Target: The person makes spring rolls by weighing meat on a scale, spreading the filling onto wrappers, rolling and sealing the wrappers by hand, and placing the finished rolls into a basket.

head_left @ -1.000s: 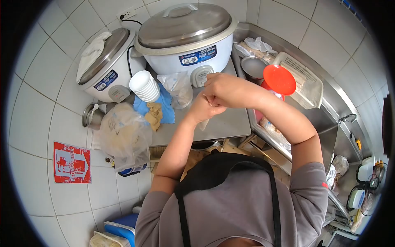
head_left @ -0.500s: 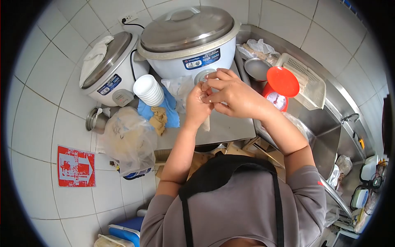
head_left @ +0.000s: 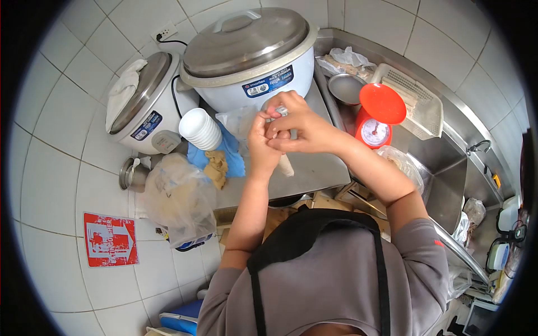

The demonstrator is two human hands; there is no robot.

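Observation:
My left hand and my right hand meet above the steel counter, in front of the big rice cooker. The fingers of both are closed and overlap. A small, shiny, clear-grey piece shows between the fingers; its kind I cannot make out. Below my left hand a pale, narrow, rod-like piece sticks out, and whether that hand holds it is hidden. Close by on the left are a crumpled clear plastic bag and a tilted stack of white cups by a blue cloth.
A smaller rice cooker stands at the left. A tan cloth and a filled plastic bag are at the counter's left end. At right, a red scale, a metal bowl and a white basket sit by the sink.
The view has shifted slightly. My right fingers have curled closer over my left hand, and the pale rod-like piece has moved a little right. The round clear shape behind the hands no longer shows.

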